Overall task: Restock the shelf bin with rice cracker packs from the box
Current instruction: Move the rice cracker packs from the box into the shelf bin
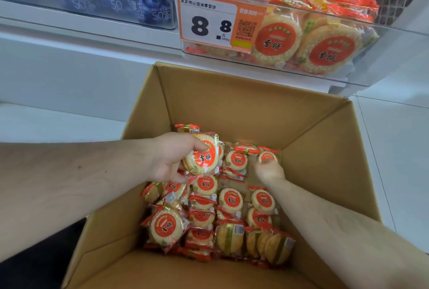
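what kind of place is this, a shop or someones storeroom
Most likely a shop aisle. A price tag reading 8.8 with a QR code hangs on a clear shelf bin full of rice cracker packs, and an open cardboard box of the same packs sits below.

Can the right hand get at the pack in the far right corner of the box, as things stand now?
Probably yes. The right hand is already at that pack, fingers touching its lower edge. The box is open on top and nothing lies over the pack. A closed grip cannot be confirmed.
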